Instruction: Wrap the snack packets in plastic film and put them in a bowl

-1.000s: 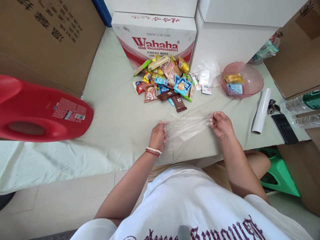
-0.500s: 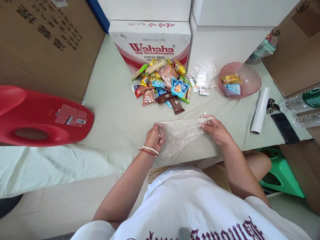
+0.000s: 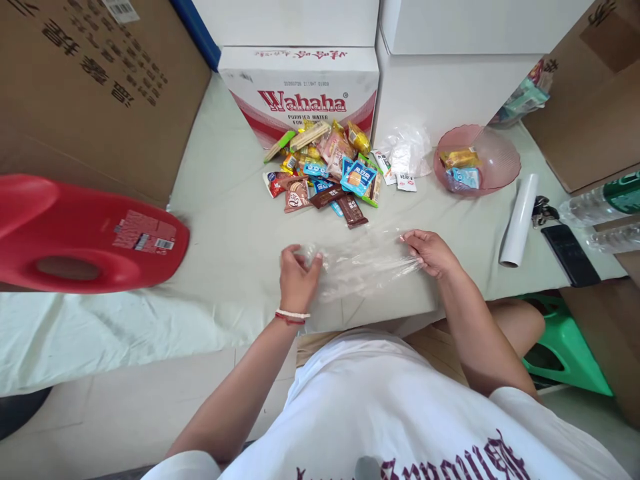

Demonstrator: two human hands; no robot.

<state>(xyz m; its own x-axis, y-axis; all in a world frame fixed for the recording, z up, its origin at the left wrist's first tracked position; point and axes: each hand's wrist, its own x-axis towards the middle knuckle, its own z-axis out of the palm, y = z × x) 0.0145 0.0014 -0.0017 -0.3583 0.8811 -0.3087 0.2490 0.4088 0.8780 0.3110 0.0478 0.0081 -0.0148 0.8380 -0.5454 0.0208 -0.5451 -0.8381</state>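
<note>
Clear plastic film is spread between the two hands above the counter, its long axis set crosswise to the body, from side to side. The right end is pinched in the fingers of the right hand. The left end is met by the left hand, whose thumb and fingers are parted; whether it is gripped cannot be told. Wrapped snacks are seen heaped beyond the film, apart from both hands.
</note>
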